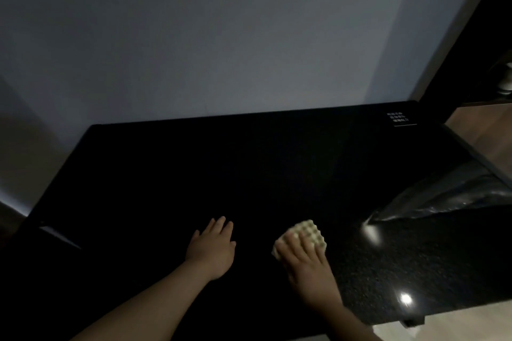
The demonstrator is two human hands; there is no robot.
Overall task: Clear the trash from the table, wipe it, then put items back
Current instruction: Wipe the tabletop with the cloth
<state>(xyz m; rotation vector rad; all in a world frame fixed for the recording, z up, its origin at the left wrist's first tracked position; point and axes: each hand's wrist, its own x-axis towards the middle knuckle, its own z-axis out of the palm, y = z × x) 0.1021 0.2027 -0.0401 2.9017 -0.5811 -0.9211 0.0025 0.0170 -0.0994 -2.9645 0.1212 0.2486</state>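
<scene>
Two bare hands work low over the wide, glossy black rectangular surface (pixel 221 169), which runs back to a plain grey-blue wall (pixel 221 36). Starting at the left, the left hand (pixel 212 248) lies palm down on the surface, fingers straight and close together, holding nothing; it looks like a brace. Just to its right, apart from it, the right hand (pixel 304 260) presses on the pale cream, bumpy waffle-textured sponge (pixel 309 232), fingers laid nearly straight across its top, so the sponge sits flat on the near part of the surface, right of centre. I judge the wiping step to be in hand. Further right, a small white printed label (pixel 398 117) marks the far corner, and a shiny black plastic rubbish bag (pixel 448 196) hangs open beside the right edge, above the light wooden floor (pixel 471 124). Its inside is too dark to tell what it holds. The light is dim and the surface very dark, so missed patches or streaks would be hard to spot. A stroke carried too far right could push the sponge off the edge into the bag, and a wet gloss top could let the bracing hand slide.
</scene>
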